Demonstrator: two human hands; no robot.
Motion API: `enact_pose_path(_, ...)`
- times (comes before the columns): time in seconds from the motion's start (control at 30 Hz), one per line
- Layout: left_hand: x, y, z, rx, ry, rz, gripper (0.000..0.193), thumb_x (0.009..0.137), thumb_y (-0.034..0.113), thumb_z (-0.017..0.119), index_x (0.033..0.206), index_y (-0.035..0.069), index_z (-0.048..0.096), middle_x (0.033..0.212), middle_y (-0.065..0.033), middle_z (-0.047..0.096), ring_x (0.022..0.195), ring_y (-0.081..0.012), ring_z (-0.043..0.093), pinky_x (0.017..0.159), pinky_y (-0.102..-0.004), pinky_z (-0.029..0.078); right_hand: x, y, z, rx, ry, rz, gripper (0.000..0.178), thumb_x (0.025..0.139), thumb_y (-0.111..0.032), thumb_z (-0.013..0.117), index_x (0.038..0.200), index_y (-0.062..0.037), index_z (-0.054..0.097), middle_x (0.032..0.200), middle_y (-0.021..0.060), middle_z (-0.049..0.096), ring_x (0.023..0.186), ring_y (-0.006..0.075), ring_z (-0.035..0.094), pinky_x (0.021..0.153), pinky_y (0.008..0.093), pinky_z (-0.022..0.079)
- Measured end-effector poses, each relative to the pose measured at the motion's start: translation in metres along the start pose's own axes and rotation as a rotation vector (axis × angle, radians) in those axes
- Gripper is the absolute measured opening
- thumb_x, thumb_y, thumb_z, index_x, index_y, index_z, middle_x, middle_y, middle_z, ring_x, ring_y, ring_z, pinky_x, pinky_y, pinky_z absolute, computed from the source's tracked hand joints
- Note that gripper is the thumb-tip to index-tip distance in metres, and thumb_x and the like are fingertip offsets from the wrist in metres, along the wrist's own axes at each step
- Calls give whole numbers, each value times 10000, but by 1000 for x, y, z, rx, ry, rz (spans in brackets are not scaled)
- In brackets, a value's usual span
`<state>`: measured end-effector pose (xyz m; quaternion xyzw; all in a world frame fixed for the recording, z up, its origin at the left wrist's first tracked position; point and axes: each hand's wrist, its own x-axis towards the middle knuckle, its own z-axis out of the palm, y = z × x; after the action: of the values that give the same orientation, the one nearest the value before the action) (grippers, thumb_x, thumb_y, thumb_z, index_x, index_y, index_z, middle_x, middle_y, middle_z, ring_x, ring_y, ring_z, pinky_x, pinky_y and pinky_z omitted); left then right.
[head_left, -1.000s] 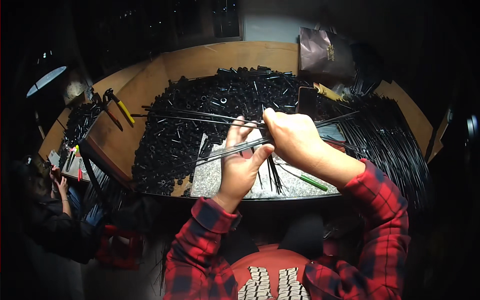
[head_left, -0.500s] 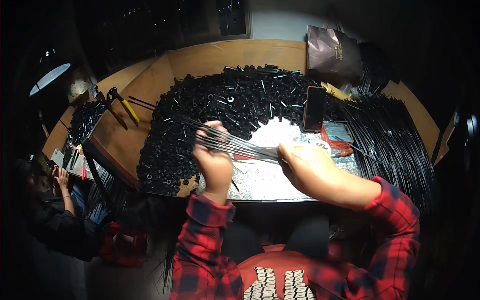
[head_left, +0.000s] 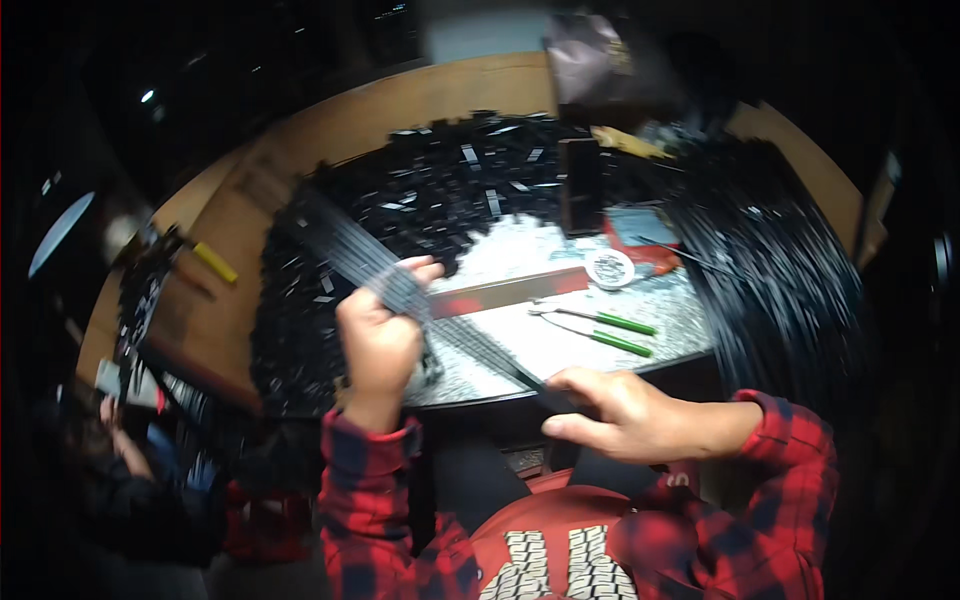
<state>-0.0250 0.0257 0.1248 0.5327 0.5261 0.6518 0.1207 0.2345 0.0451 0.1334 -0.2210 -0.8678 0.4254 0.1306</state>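
Note:
A bundle of thin black rods (head_left: 478,345) slants over the front of the worktable, from upper left down to lower right, blurred by motion. My left hand (head_left: 383,335) is closed round its middle, fingers wrapped over the rods. At the lower right end, my right hand (head_left: 640,415) has the rod tips between thumb and fingers, just off the table's front edge. Behind the bundle lies a flat reddish-brown bar (head_left: 515,290). Pliers with green handles (head_left: 622,336) rest on the bright tabletop (head_left: 590,310) beyond my right hand.
Small black parts (head_left: 400,200) are heaped across the back and left. More long black rods (head_left: 770,250) fill the right side. A phone (head_left: 579,185), a red box (head_left: 645,228) and a white round tub (head_left: 608,268) stand between. Another person (head_left: 120,440) sits at far left.
The bundle has swung from nearly level to a steeper slant. My right hand has come down toward the table's front edge; my left is slightly lower and further left. The view has shifted.

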Motion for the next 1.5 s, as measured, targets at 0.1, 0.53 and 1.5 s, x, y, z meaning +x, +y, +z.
enact_pose_path(0.1,-4,14,-1,-59,39,-94,160,886,42,641,1005,-62,669,893,-111,707,838,-127,655,810,-241,491,-7,8,-2,82,-51,-34,382,940,-290,561,1080,65,545,823,231,626,786,345,635,708,391,497)
enact_pose_path(0.53,-26,22,6,-78,-17,-129,119,878,0,631,967,-71,667,848,-93,693,810,-126,648,780,-239,504,-75,178,-150,-1173,695,469,180,768,-162,706,798,-31,586,818,152,611,745,344,633,632,436,517)
enact_pose_path(1.5,-40,41,35,34,-72,-12,161,853,-26,645,1010,-46,671,914,-90,705,851,-127,656,772,-232,503,-4,37,-135,-783,836,-307,135,848,-127,648,865,6,631,768,125,631,661,215,629,589,294,508)
